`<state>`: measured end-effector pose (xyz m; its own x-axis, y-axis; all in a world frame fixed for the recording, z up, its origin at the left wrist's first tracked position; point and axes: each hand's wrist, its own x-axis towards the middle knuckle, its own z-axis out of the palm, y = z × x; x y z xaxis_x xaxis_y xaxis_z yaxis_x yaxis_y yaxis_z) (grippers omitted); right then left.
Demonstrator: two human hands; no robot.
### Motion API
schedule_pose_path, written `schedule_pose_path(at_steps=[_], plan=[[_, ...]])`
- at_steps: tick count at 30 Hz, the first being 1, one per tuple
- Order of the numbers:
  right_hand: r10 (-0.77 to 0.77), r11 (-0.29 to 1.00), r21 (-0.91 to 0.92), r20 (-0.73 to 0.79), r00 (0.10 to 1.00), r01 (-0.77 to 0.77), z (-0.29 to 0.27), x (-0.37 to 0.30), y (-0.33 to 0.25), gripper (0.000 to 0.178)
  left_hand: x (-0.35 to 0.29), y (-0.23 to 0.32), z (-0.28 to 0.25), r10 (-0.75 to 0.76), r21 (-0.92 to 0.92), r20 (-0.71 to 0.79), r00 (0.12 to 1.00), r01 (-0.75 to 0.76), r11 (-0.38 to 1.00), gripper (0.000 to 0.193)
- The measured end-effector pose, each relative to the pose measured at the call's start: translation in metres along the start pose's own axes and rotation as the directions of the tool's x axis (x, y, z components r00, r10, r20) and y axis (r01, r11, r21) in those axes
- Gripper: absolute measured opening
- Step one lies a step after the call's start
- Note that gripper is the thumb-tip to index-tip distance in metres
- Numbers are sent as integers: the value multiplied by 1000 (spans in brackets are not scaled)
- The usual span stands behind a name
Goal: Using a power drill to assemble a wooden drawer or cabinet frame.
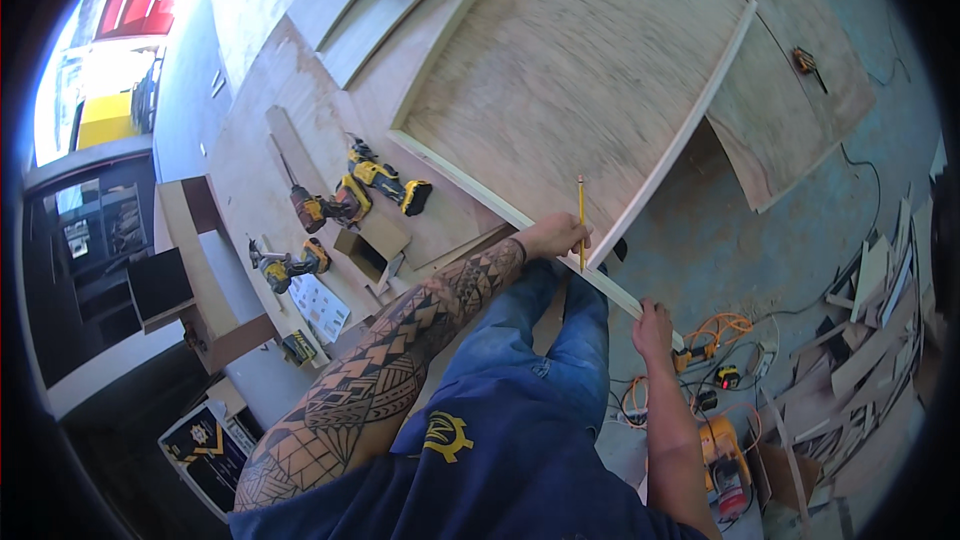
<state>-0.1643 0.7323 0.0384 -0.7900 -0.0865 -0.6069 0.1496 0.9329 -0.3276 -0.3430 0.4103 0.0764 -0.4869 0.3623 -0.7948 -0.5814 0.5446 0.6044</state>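
My left hand (552, 237) pinches a yellow pencil (582, 202) upright, its lower end at the corner where two pale wooden strips meet. One wooden strip (470, 186) runs along the near edge of a large plywood panel (560, 70) and sticks out past the corner towards my right hand. Another strip (690, 125) goes away from that corner along the panel's right side. My right hand (653, 330) is closed around the protruding end of the near strip. The fingers of my right hand are partly hidden.
Left of the panel, cordless power tools (375, 176) and a drill (285, 265) lie on a wooden worktop (250, 135), near a small open box (372, 243). Orange cables (725, 325) and a yellow machine (722, 450) are on the floor at right, beside a pile of wood offcuts (865, 360).
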Motion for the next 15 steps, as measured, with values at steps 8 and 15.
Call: schedule_pose_path(at_steps=[8, 15], plan=[[-31, 991, 135, 46, 998, 25, -1, -91, 27, 44, -144, -196, -65, -239, -307, -925, 295, -209, 928, 43], [-10, 999, 46, -251, 968, 22, -34, -89, 0, 64, -123, -306, -116, -498, -394, -788, 362, 325, 860, 35]])
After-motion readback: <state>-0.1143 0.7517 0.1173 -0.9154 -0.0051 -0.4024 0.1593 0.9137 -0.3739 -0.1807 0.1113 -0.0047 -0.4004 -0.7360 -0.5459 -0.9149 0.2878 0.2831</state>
